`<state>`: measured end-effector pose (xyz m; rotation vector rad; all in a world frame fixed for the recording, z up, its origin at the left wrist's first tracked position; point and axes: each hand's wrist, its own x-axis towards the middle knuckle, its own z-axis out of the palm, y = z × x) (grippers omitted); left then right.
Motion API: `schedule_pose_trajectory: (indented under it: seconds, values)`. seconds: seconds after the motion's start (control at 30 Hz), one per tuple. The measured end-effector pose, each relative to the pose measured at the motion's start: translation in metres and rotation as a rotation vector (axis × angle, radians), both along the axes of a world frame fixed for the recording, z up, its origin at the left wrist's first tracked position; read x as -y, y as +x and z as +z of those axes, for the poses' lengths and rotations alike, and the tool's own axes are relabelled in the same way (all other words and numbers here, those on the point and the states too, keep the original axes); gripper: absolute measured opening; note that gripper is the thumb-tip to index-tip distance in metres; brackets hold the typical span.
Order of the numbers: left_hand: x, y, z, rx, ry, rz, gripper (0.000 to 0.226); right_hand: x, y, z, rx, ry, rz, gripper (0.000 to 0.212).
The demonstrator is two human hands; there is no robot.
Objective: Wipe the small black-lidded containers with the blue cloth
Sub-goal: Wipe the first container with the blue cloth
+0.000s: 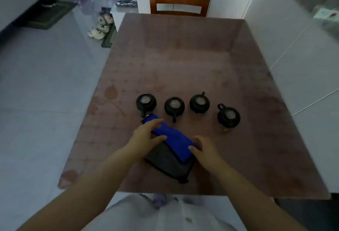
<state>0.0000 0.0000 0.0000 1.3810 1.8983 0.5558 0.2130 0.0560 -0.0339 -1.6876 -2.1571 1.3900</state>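
Blue cloth (171, 136), one, folded, lying on the table (183, 62) just short of the container row; its long axis runs diagonally from far-left to near-right. A grey side with a dark edge shows beneath it on the near side; whether that is the same cloth turned over or a second one cannot be told.

Hands, two, both at the cloth. Left hand (145, 139) rests over the far-left end, fingers (156, 121) spread apart on the fabric, thumb on the blue fold, not yet closed. Right hand (203, 148) lies at the near-right end, fingers loosely curled against the edge; a firm pinch cannot be confirmed.

Small black-lidded containers, four, in a loose row beyond the cloth:
- first container (146, 102), leftmost, just beyond the cloth's far corner, its handle nearly touching the fabric; nearest the left hand.
- second container (174, 106), handle pointing toward the cloth.
- third container (199, 102), handle pointing away.
- fourth container (228, 115), rightmost, well apart from the cloth.

Judgement: cloth pick-up is in hand; no wiping begun.
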Motion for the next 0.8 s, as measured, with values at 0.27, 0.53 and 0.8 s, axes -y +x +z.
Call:
schedule_pose_trajectory:
  seconds: [0.27,0.53,0.8]
  values:
    - [-0.052,0.008,0.004,-0.092,0.096,0.046,0.074,-0.007,-0.023,-0.01,0.17,0.113,-0.063,0.025]
    - [-0.104,0.031,-0.016,-0.133,0.007,0.181,0.096,-0.02,0.009,0.021,-0.528,-0.285,-0.486,0.027]
    - [-0.124,0.051,-0.028,-0.225,-0.028,0.386,0.104,-0.058,0.051,0.062,-0.62,-0.309,-0.538,0.015]
